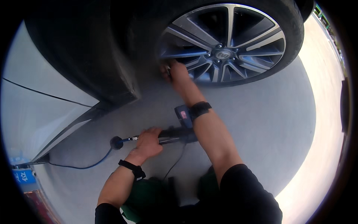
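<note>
On grey concrete beside a car, the left hand (148, 142) grips an air gun (175, 135) lying three-to-nine, while the right hand (175, 72) pinches the wheel (225, 44) rim's valve at twelve o'clock.

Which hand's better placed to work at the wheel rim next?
Right. The right hand is already at the wheel rim's lower left edge; the left hand is lower down, gripping the inflator tool.

Looks like a car service spot or tyre shop forecourt, out on smooth grey concrete floor (261, 112). There's a car's alloy wheel (223, 44) and dark tyre right up close, white body panel (33, 97) beside it, plus a blue air hose (93, 163) trailing across the ground.
</note>
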The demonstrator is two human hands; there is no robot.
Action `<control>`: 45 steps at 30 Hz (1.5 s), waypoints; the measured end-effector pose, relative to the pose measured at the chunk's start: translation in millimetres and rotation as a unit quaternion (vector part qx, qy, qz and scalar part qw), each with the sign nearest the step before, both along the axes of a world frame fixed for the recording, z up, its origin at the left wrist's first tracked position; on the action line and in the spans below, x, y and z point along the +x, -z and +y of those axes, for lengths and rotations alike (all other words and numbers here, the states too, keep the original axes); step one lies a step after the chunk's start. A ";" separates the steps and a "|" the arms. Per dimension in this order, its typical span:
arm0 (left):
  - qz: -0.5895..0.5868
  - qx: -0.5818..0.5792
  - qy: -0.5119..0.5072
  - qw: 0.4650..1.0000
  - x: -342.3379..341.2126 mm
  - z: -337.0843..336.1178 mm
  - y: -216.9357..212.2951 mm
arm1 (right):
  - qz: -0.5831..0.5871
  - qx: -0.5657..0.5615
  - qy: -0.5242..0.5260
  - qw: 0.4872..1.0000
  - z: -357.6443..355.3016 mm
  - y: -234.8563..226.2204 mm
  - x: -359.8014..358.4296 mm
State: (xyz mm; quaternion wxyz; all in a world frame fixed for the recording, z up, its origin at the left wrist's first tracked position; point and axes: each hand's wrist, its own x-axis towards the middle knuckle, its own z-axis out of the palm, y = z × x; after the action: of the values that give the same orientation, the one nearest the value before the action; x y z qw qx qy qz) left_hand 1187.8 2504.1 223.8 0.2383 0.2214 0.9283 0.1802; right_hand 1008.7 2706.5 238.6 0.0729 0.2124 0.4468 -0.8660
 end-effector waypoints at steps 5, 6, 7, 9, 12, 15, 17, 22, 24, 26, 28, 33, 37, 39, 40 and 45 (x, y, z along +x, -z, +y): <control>-0.011 -0.045 -0.008 0.999 -19.8 14.3 0.5 | 0.157 0.220 -0.042 0.962 17.9 18.6 -4.0; -0.008 -0.043 -0.011 0.999 -18.3 12.2 2.6 | 0.147 0.278 -0.039 0.948 14.0 13.6 -1.8; -0.013 -0.045 -0.006 0.999 -15.7 9.6 4.5 | 0.137 0.336 -0.035 0.931 10.1 8.2 0.1; -0.013 -0.044 0.006 0.999 -14.0 7.6 7.0 | 0.107 0.353 -0.021 0.929 9.3 4.6 -0.7; 0.030 0.015 0.011 0.999 -17.1 11.0 15.5 | 0.188 0.671 0.048 0.716 15.3 20.9 -5.6; -0.025 -0.021 -0.022 0.999 -21.5 8.1 9.5 | 0.111 0.607 0.029 0.786 8.0 1.1 1.0; -0.026 -0.046 -0.027 0.998 -23.4 5.4 3.7 | 0.010 0.346 -0.012 0.938 3.6 -19.7 8.9; 0.002 -0.053 -0.017 0.998 -19.7 -2.0 5.9 | 0.068 0.481 0.120 0.866 -1.2 23.2 -2.8; 0.015 -0.048 -0.011 0.999 -18.7 -0.2 5.1 | 0.151 0.580 0.119 0.792 5.0 44.8 -11.9; 0.020 -0.049 -0.021 0.998 -17.4 -4.4 4.9 | 0.196 0.666 0.035 0.719 5.4 46.6 -16.8; 0.017 -0.043 -0.021 0.999 -14.9 -6.4 0.1 | 0.237 0.737 -0.047 0.632 4.6 47.6 -21.9; 0.018 -0.018 -0.013 1.000 -11.2 -4.2 -2.6 | 0.158 0.638 0.052 0.752 13.3 58.1 -29.4; 0.022 -0.015 -0.026 0.999 -10.7 -4.7 -3.3 | 0.220 0.705 0.055 0.672 19.2 56.8 -22.7; 0.015 -0.018 -0.026 0.999 -10.2 -4.5 -4.9 | 0.300 0.723 -0.078 0.618 22.5 50.5 -24.1; 0.022 -0.020 -0.025 0.999 -8.9 -6.2 -5.6 | 0.300 0.722 -0.076 0.619 19.9 46.8 -23.2; 0.042 -0.018 -0.023 0.999 -4.7 -6.4 -10.2 | 0.202 0.648 0.033 0.734 11.3 55.7 -26.6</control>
State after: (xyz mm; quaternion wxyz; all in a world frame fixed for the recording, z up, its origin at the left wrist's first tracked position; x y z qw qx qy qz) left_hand 1183.1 2497.7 234.1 0.1986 0.2033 0.9454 0.1597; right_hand 982.1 2717.9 182.9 -0.2034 0.0426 0.8965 -0.3913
